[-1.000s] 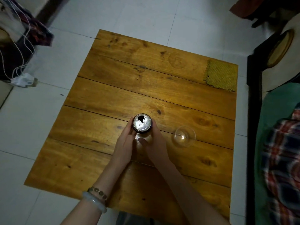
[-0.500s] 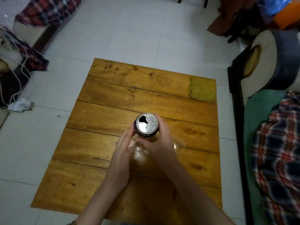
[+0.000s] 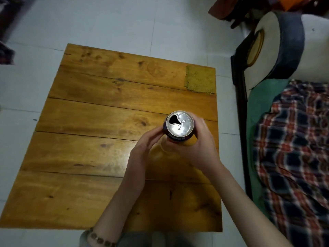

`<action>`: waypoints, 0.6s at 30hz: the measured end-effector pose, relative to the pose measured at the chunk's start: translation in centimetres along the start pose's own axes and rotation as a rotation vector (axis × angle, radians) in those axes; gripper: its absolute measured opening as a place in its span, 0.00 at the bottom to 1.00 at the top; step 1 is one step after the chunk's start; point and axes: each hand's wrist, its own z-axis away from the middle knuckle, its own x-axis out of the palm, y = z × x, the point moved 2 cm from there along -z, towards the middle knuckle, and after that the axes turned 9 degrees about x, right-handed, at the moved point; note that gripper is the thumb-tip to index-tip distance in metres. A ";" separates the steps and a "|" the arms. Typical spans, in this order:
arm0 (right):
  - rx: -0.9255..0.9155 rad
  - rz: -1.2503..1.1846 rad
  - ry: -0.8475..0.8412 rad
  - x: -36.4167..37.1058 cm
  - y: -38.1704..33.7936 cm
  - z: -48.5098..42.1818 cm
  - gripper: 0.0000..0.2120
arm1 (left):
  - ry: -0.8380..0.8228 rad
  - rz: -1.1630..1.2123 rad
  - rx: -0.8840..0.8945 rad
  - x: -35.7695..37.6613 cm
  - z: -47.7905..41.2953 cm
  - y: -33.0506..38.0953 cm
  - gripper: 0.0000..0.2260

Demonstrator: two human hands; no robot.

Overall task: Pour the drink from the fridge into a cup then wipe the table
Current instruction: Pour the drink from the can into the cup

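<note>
Right hand (image 3: 201,148) is gripping the opened drink can (image 3: 179,124), fingers curling round its right side. Left hand (image 3: 142,154) is staying flat-fingered, its fingertips touching the can's left side without wrapping it. Can is sitting mouth-up over the wooden table (image 3: 89,139), near the right edge. Yellow-green cloth (image 3: 200,79) is lying in the far right corner.

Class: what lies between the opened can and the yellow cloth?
Nothing but bare table planks between can and cloth, seen in the head view.
</note>
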 end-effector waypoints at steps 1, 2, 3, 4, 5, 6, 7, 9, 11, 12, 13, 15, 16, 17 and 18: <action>0.005 -0.003 -0.005 -0.4 0.7 0.0 0.34 | -0.005 -0.004 -0.004 0.7 0.0 -0.4 0.23; 0.009 -0.003 -0.012 -0.9 1.5 0.1 0.34 | -0.011 0.000 -0.006 1.4 0.0 -0.9 0.26; 0.011 0.001 -0.022 -1.2 2.3 0.1 0.33 | -0.021 0.006 0.000 2.1 0.1 -1.3 0.28; 0.014 0.009 -0.032 -1.5 3.0 0.1 0.33 | -0.025 0.003 0.007 2.8 0.3 -2.0 0.28; 0.021 0.019 -0.039 -1.8 3.8 0.1 0.33 | -0.022 -0.002 0.009 3.4 0.4 -2.7 0.28; 0.026 0.028 -0.045 -2.0 4.6 0.0 0.32 | -0.002 0.008 -0.007 3.9 0.6 -3.4 0.27; 0.027 0.039 -0.050 -2.2 5.4 0.0 0.32 | 0.030 0.041 -0.038 4.4 0.8 -4.1 0.28; 0.033 0.069 -0.070 -2.4 6.9 -0.1 0.33 | 0.101 0.115 -0.087 5.2 1.4 -5.5 0.26; 0.046 0.113 -0.114 -2.6 8.0 -0.1 0.34 | 0.203 0.188 -0.167 6.0 2.0 -6.7 0.19; 0.045 0.134 -0.138 -2.7 8.4 -0.2 0.34 | 0.247 0.226 -0.221 6.4 2.3 -7.3 0.17; 0.039 0.151 -0.161 -2.8 8.7 -0.2 0.34 | 0.278 0.273 -0.266 6.8 2.5 -8.0 0.18; 0.022 0.188 -0.202 -3.1 9.3 -0.4 0.35 | 0.331 0.357 -0.321 7.3 2.8 -9.3 0.19; 0.017 0.215 -0.221 -3.1 9.5 -0.4 0.35 | 0.350 0.377 -0.336 7.6 3.0 -9.8 0.19; 0.010 0.246 -0.239 -3.2 9.8 -0.5 0.36 | 0.370 0.396 -0.349 7.8 3.1 -10.3 0.19; -0.002 0.277 -0.257 -3.2 10.0 -0.6 0.36 | 0.396 0.407 -0.362 7.8 3.3 -10.8 0.19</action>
